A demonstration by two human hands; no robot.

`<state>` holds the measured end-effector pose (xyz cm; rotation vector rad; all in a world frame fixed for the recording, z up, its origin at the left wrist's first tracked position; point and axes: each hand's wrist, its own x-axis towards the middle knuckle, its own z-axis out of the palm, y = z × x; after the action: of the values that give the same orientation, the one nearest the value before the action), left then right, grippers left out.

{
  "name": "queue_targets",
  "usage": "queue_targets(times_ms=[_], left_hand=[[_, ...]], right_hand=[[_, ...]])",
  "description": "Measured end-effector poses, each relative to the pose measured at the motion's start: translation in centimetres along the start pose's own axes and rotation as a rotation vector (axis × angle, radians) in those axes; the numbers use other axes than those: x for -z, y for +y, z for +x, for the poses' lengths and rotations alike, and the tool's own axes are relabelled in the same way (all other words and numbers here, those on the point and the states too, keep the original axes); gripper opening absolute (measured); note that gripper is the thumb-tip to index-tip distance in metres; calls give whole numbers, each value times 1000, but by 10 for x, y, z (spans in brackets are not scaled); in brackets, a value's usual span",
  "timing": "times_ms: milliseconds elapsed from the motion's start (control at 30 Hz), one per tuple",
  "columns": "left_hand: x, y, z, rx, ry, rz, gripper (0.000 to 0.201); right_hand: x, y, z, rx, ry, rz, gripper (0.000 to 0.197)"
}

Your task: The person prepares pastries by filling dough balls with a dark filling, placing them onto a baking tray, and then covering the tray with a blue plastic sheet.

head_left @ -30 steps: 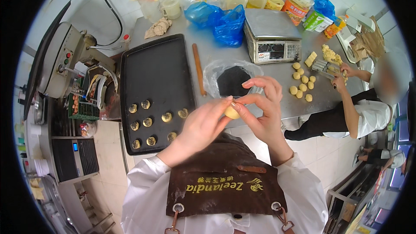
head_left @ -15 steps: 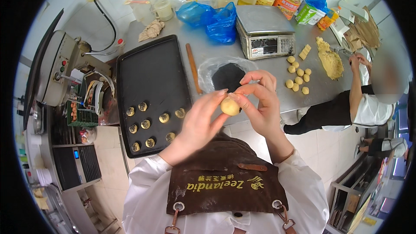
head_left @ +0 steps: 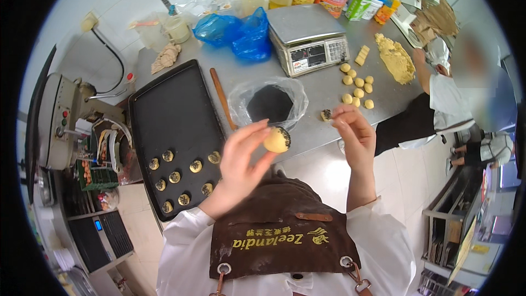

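Observation:
My left hand [head_left: 245, 153] holds a round yellow dough ball [head_left: 275, 141] between thumb and fingers. Black seeds coat the ball's right side. Farther right, my right hand [head_left: 355, 131] is raised with thumb and fingertips pinched together, at a small seed-specked piece of dough [head_left: 326, 115]. Beyond the left hand, a clear plastic bag [head_left: 236, 104] lies opened around a mass of black seeds [head_left: 269, 104]. On the left, a black baking tray [head_left: 172, 98] carries several seed-topped dough balls [head_left: 175, 177] in its near half.
A wooden rolling pin [head_left: 222, 97] lies between tray and bag. At the back stand a scale [head_left: 308, 38] and blue plastic bags [head_left: 235, 32]. Several plain dough balls [head_left: 359, 83] and a dough slab [head_left: 395, 59] lie right. A co-worker [head_left: 446, 98] stands at the right end.
My hands have moved apart, the right going rightward. The ball stays in my left hand, its seeded side now showing. The whole view has shifted slightly.

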<state>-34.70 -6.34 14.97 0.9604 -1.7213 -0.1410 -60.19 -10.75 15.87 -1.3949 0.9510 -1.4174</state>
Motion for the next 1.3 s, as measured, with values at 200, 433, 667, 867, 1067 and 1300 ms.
queue_targets(times_ms=[200, 433, 667, 867, 1067, 1300], left_hand=[[-7, -6, -5, 212, -74, -232, 40], [-28, -11, -11, 428, -113, -684, 48], [-28, -19, -11, 802, -199, -1226, 52], [-19, -27, -17, 895, -137, -1254, 58], [-22, -27, -24, 954, -57, -1204, 59], [-7, -22, -42, 1070, 78, -1172, 49]], right_hand=[[136, 116, -96, -738, -137, -427, 34], [47, 43, -65, -334, -174, -436, 51], [6, 9, -21, 80, -326, -358, 44], [85, 97, -16, -311, -86, -652, 47], [123, 195, 26, -142, -230, -1120, 70], [138, 245, 58, -74, -559, -938, 49]])
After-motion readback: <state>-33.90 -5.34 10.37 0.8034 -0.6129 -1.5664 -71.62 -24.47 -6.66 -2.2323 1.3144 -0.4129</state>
